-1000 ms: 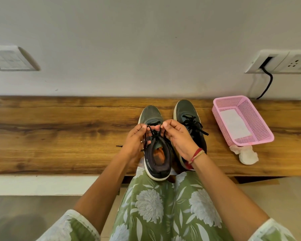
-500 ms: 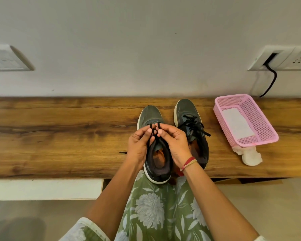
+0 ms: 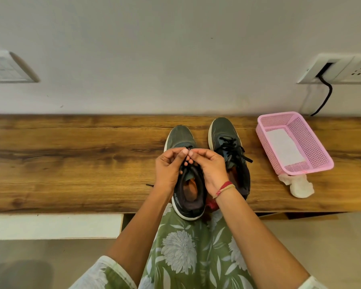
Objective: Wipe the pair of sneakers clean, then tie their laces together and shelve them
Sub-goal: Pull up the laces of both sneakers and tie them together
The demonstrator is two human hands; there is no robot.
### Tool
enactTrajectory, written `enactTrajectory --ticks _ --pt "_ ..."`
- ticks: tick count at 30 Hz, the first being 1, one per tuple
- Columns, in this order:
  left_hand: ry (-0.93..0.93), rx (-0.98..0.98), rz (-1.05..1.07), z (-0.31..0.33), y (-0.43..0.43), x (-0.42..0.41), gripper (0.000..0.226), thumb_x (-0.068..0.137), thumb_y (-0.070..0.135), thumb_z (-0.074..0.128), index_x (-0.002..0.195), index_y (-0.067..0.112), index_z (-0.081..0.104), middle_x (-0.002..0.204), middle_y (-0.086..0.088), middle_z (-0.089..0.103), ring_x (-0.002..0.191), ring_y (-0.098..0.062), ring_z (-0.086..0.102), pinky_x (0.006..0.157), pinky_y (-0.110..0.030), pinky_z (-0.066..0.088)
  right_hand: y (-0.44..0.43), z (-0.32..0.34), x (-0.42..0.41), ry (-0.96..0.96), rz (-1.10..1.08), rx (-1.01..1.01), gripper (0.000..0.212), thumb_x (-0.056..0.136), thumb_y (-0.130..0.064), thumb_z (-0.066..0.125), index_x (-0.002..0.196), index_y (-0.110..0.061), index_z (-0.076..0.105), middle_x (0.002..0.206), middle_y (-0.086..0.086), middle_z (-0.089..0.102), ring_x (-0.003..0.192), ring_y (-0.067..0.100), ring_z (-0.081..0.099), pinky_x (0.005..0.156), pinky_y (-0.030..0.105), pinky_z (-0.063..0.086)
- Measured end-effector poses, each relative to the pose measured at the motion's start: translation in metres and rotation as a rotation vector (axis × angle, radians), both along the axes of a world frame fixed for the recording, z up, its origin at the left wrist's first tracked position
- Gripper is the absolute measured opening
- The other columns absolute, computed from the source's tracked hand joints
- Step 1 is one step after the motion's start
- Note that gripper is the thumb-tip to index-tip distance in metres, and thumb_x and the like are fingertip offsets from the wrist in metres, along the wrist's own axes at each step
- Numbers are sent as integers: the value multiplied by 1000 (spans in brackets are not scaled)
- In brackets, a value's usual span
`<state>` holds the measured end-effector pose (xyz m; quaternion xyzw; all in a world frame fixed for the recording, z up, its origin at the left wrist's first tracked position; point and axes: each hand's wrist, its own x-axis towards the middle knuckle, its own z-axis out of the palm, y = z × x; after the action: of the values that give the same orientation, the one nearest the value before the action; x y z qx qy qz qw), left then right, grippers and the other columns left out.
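Two dark grey sneakers with black laces stand side by side on a wooden shelf, toes toward the wall. The left sneaker has its heel over the shelf's front edge. My left hand and my right hand meet above its tongue, fingertips pinched together on its black lace. A loose lace end lies on the wood to the left. The right sneaker stands untouched, its laces spread loose over its top.
A pink mesh basket with a white sheet inside sits at the right of the shelf. A crumpled white wipe lies just in front of it. A black cable runs from a wall socket. My green floral lap is below.
My two hands have drawn closer together and slightly forward over the left sneaker, bringing the lace ends to one pinched point. The view has shifted a little.
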<state>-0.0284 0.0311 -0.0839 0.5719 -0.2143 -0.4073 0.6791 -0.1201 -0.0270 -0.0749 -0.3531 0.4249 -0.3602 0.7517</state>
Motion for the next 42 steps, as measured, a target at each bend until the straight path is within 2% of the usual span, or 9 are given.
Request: enactTrajectory --ticks 7,13,17,21,26,29,34,38,42 --pt "-110 10 -157 -4 6 6 32 92 -2 54 109 22 64 84 15 73 73 3 62 60 -11 48 -6 4 -9 -34 143 10 16 89 5 53 92 -3 67 68 4 68 66 11 63 68 21 54" --pt "-220 59 -137 3 -2 9 23 85 -10 60 100 6 68 65 7 69 60 0 61 57 -13 47 0 6 -6 38 168 -82 11 84 -8 66 84 3 69 73 13 65 71 21 62 72 32 54" --pt "-235 93 -119 2 -3 15 28 80 -2 71 93 12 50 69 -3 71 68 -16 69 68 -27 56 0 5 0 42 83 -10 9 86 -7 63 81 -5 70 71 7 62 78 20 62 81 32 54" --pt "-258 118 -243 2 0 23 15 80 -3 70 80 8 60 62 5 68 61 -1 64 62 -14 51 -4 6 -7 -101 84 76 14 91 -4 54 94 -6 68 76 6 66 74 9 64 70 22 54" --pt "-123 174 -349 3 -1 31 12 85 -5 63 81 6 61 59 7 67 57 2 61 58 -11 49 -12 7 -15 -68 245 7 12 88 1 55 92 -4 65 70 0 67 63 5 58 67 17 52" --pt "0 197 -388 2 -1 37 9 88 -1 61 84 7 63 65 6 68 59 -2 62 59 -13 50 -18 8 -19 83 358 -213 14 79 7 64 85 -5 66 69 -5 69 66 4 62 68 17 51" --pt "51 207 -378 1 -2 41 6 85 4 63 83 9 66 71 2 69 66 -7 63 66 -16 51 -22 16 -19 552 542 -848 17 75 -3 74 83 -18 73 79 -14 64 82 7 63 82 22 48" --pt "-7 210 -327 5 -1 39 7 86 1 64 83 7 63 62 5 66 54 0 58 54 -10 45 -9 14 -15 846 494 -1168 11 82 -8 68 89 -13 73 95 -2 48 93 16 53 90 34 45" --pt "-169 192 -311 7 -1 40 10 84 1 67 79 8 64 62 7 66 58 2 59 59 -10 46 2 5 -15 954 319 -1329 13 81 -2 65 90 -9 71 88 5 53 88 18 57 112 43 28"
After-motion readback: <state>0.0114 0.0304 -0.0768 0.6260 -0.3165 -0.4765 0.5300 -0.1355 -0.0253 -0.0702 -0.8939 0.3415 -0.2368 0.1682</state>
